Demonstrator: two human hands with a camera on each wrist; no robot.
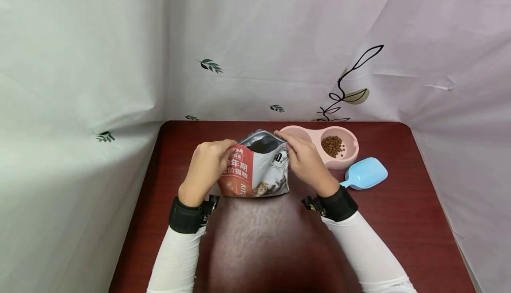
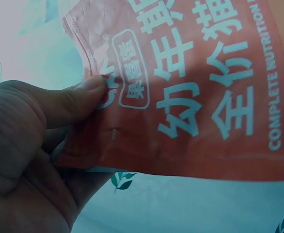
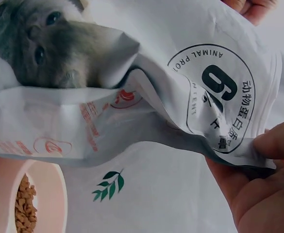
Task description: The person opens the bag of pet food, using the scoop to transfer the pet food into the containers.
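Note:
A red and white cat food bag (image 1: 259, 173) stands on the table with its top mouth gaping and its silvery lining showing. My left hand (image 1: 209, 165) pinches the bag's upper left edge, thumb on the red front, as the left wrist view shows of the bag (image 2: 180, 97). At the upper right corner my right hand (image 1: 309, 162) grips the bag between thumb and fingers. In the right wrist view the bag's side (image 3: 108, 121) is creased, and the thumb of my right hand (image 3: 268, 179) presses near the printed round label. The bag's contents are too dark to make out.
Behind my right hand sits a pink double bowl (image 1: 351, 164), with brown kibble (image 1: 332, 146) in its right hollow. A light blue scoop (image 1: 366, 173) lies right of it, its handle toward my right wrist. Patterned white cloth (image 1: 255, 62) hangs behind the dark red table (image 1: 399, 240).

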